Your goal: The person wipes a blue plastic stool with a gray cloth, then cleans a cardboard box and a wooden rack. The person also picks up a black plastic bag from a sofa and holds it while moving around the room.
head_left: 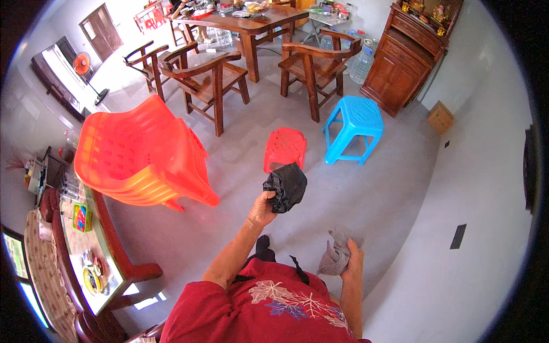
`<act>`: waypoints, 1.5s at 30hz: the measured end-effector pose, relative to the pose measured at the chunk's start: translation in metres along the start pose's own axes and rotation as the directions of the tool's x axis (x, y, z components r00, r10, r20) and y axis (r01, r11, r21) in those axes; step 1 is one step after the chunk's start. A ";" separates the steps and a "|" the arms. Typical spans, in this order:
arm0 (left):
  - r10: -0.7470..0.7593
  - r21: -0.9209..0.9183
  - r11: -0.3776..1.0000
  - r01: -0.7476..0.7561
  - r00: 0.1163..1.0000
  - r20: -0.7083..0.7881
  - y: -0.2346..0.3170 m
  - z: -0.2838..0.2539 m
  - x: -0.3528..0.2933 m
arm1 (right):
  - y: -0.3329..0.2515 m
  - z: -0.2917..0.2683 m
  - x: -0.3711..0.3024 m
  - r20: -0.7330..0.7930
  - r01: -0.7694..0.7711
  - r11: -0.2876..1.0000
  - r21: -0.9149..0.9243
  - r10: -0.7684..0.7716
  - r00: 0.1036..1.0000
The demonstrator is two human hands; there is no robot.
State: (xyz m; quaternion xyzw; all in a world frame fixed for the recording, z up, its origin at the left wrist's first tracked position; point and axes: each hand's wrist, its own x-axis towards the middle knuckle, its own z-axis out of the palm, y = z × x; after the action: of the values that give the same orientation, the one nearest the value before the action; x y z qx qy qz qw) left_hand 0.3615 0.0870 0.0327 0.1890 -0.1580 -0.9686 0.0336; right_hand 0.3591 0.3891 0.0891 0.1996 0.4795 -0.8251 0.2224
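Note:
In front of me, my left hand point(263, 210) is closed on a crumpled black plastic bag point(286, 187), held up by its lower left side. The bag overlaps the near edge of a small red plastic stool point(285, 147) in this view. Lower and to the right, my right hand point(353, 260) grips a bunched grey cloth point(334, 251) that hangs to the left of the fingers. A blue plastic stool point(355, 128) stands beyond, right of the red one. Whether anything is inside the bag is hidden.
A stack of red plastic chairs point(137, 154) stands to my left, near a glass-topped table point(106, 251). Wooden armchairs point(206, 86) surround a cluttered wooden table point(240, 23) farther off. A wooden cabinet point(397, 63) and a white wall point(480, 188) bound the right side.

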 end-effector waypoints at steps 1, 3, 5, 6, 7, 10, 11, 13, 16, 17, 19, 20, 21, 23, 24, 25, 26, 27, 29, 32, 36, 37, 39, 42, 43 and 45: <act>0.011 0.017 1.000 -0.011 1.000 0.003 0.010 0.001 0.004 | 0.001 0.010 0.001 -0.015 -0.006 1.000 0.012 0.006 1.000; 0.025 0.050 0.998 -0.025 1.000 0.008 0.031 -0.001 0.015 | 0.006 0.032 0.010 -0.009 0.049 0.999 0.020 -0.048 0.999; 0.033 0.077 0.996 -0.034 0.999 0.010 0.047 -0.008 0.026 | 0.007 0.055 0.019 0.004 0.102 0.994 -0.024 -0.102 0.995; 0.024 0.063 0.998 -0.025 1.000 0.011 0.054 -0.012 0.030 | 0.006 0.069 0.025 0.018 0.128 0.989 -0.070 -0.128 0.992; 0.010 0.048 0.999 -0.011 1.000 0.016 0.060 -0.012 0.035 | 0.004 0.081 0.031 0.030 0.159 0.981 -0.115 -0.157 0.987; -0.024 0.004 1.000 0.024 0.993 0.118 0.078 -0.003 0.039 | 0.005 0.108 0.054 0.135 0.238 0.951 -0.198 -0.214 0.967; -0.032 -0.009 0.999 0.034 0.986 0.166 0.083 0.003 0.039 | 0.005 0.118 0.060 0.139 0.252 0.947 -0.199 -0.227 0.964; -0.011 -0.023 1.000 0.016 0.982 0.189 0.089 0.005 0.045 | 0.010 0.138 0.068 0.150 0.273 0.940 -0.203 -0.246 0.958; -0.016 -0.046 0.999 0.026 0.979 0.202 0.098 0.010 0.052 | 0.022 0.154 0.085 0.135 0.203 0.960 -0.194 -0.179 0.975; -0.021 -0.055 0.998 0.032 0.981 0.193 0.101 0.013 0.055 | 0.022 0.158 0.089 0.141 0.149 0.970 -0.193 -0.123 0.982; -0.023 -0.072 0.997 0.038 0.982 0.187 0.099 0.018 0.058 | 0.018 0.169 0.100 0.154 0.047 0.981 -0.187 -0.018 0.988; -0.021 -0.079 0.996 0.037 0.981 0.191 0.096 0.022 0.060 | 0.016 0.172 0.107 0.193 0.016 0.986 -0.168 0.017 0.981; -0.018 -0.086 0.996 0.035 0.981 0.194 0.093 0.026 0.061 | 0.014 0.173 0.115 0.232 -0.018 0.989 -0.149 0.053 0.971; -0.035 -0.087 0.995 0.053 0.981 0.191 0.085 0.043 0.067 | 0.007 0.178 0.139 0.293 -0.140 0.989 -0.049 0.148 0.945; -0.045 -0.086 0.994 0.063 0.981 0.190 0.079 0.049 0.074 | 0.004 0.183 0.156 0.320 -0.227 0.973 0.030 0.206 0.925; -0.039 -0.031 0.998 0.047 0.977 0.209 0.070 0.046 0.084 | 0.000 0.188 0.169 0.353 -0.316 0.943 0.102 0.262 0.898; -0.045 -0.035 0.998 0.053 0.979 0.197 0.062 0.050 0.090 | -0.006 0.193 0.179 0.370 -0.329 0.939 0.099 0.272 0.889; -0.051 -0.041 0.997 0.059 0.981 0.186 0.055 0.056 0.097 | -0.012 0.199 0.189 0.385 -0.341 0.935 0.095 0.282 0.879; -0.002 -0.011 1.000 0.004 0.984 0.177 0.044 0.071 0.110 | -0.016 0.190 0.217 0.381 -0.309 0.949 0.054 0.267 0.885; -0.002 0.004 1.000 0.002 0.989 0.146 0.039 0.085 0.122 | -0.032 0.175 0.246 0.431 -0.237 0.971 0.033 0.200 0.880; -0.001 0.012 1.000 -0.001 0.994 0.113 0.022 0.088 0.140 | -0.055 0.168 0.261 0.446 -0.220 0.975 0.029 0.185 0.876; -0.023 -0.040 0.999 0.029 0.991 0.135 0.020 0.092 0.144 | -0.062 0.168 0.260 0.436 -0.167 0.986 0.003 0.149 0.888; -0.032 -0.044 0.998 0.038 0.991 0.129 0.019 0.098 0.148 | -0.075 0.170 0.259 0.417 -0.057 0.997 -0.049 0.072 0.906; 0.045 0.242 0.969 -0.049 0.999 0.021 0.020 0.111 0.154 | -0.086 0.162 0.269 0.399 0.005 0.987 -0.163 0.061 0.915; 0.116 0.420 0.902 -0.095 0.993 -0.024 0.015 0.101 0.163 | -0.088 0.161 0.269 0.404 0.020 0.980 -0.197 0.063 0.912; 0.150 0.507 0.858 -0.085 0.985 -0.089 0.012 0.097 0.174 | -0.092 0.157 0.271 0.407 0.056 0.964 -0.260 0.057 0.912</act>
State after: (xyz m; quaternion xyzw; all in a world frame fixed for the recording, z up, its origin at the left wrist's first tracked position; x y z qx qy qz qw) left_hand 0.1637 0.0821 0.0595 0.2417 -0.4126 -0.8767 0.0524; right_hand 0.0672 0.2438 0.0794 -0.0101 0.5285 -0.7765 0.3430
